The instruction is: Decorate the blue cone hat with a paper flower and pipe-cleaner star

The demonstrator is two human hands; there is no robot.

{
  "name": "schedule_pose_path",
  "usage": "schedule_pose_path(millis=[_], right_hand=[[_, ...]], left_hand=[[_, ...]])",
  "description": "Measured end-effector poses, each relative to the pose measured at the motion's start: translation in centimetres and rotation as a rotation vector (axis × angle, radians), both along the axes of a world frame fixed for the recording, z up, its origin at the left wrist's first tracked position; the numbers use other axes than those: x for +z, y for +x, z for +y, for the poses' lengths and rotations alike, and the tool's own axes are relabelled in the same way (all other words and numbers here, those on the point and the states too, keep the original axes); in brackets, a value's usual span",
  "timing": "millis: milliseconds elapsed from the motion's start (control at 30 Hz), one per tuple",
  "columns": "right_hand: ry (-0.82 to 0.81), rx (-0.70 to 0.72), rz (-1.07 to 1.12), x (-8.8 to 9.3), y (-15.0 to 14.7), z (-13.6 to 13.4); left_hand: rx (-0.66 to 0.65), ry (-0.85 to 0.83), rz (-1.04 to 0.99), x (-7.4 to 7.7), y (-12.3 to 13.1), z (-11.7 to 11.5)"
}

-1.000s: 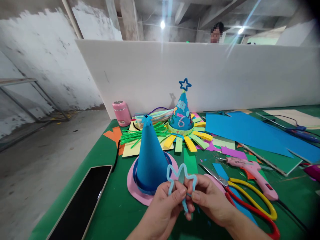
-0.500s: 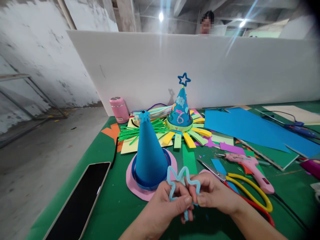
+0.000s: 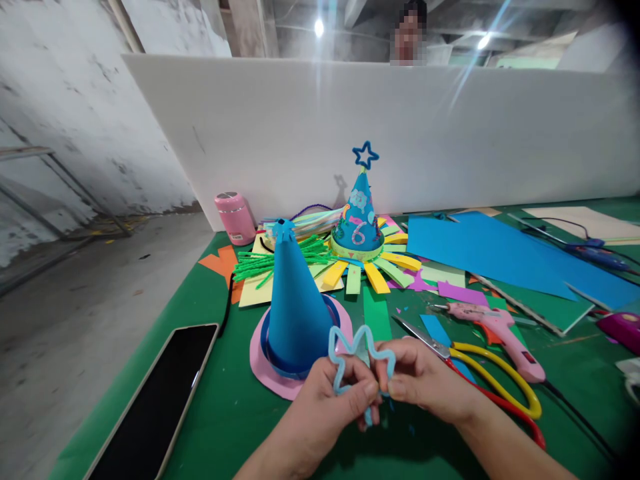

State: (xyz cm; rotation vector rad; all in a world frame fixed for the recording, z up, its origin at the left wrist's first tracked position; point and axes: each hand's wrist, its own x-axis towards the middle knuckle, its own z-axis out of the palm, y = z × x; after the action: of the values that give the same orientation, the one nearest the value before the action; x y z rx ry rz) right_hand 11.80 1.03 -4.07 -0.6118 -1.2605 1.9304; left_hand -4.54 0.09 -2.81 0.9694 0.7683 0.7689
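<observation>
A light blue pipe cleaner (image 3: 367, 333), bent into a zigzag outline like part of a star, is pinched between both hands. My left hand (image 3: 340, 393) has its thumb and fingers closed on the lower left of it. My right hand (image 3: 420, 380) grips its lower right side, with the fingertips of the two hands close together. Just beyond my left hand stands a blue paper cone hat (image 3: 297, 313) on a pink round brim (image 3: 260, 370). Behind it is a decorated blue party hat (image 3: 363, 213) topped by a dark blue star (image 3: 365, 155).
Scissors (image 3: 500, 373) with red and yellow handles and a pink glue gun (image 3: 505, 327) lie at right, before blue paper sheets (image 3: 480, 247). Green pipe cleaners (image 3: 260, 263), a pink jar (image 3: 235, 219) and a phone (image 3: 160, 393) are at left. A white panel (image 3: 400, 127) stands behind; a person is beyond it.
Both hands and the pipe cleaner stay nearly as they were, with only a slight shift of the fingers. The whole view has moved a little.
</observation>
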Motion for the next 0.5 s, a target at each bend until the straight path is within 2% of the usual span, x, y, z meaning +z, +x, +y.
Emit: schedule_pose_path(millis=[100,200,367,500], right_hand=[[-0.060,-0.167,0.043,-0.15,-0.47,0.23],[-0.031,-0.274,-0.030,-0.11,-0.78,0.43],[0.053,-0.293,-0.039,-0.01,-1.06,0.46],[0.024,-0.264,-0.003,-0.26,-1.14,0.34]], left_hand=[[0.090,0.066,0.087,0.20,0.18,0.15],[0.128,0.131,0.211,0.35,0.32,0.18],[0.094,0.165,0.232,-0.03,0.36,0.20],[0.041,0.229,0.255,-0.32,0.17,0.19]])
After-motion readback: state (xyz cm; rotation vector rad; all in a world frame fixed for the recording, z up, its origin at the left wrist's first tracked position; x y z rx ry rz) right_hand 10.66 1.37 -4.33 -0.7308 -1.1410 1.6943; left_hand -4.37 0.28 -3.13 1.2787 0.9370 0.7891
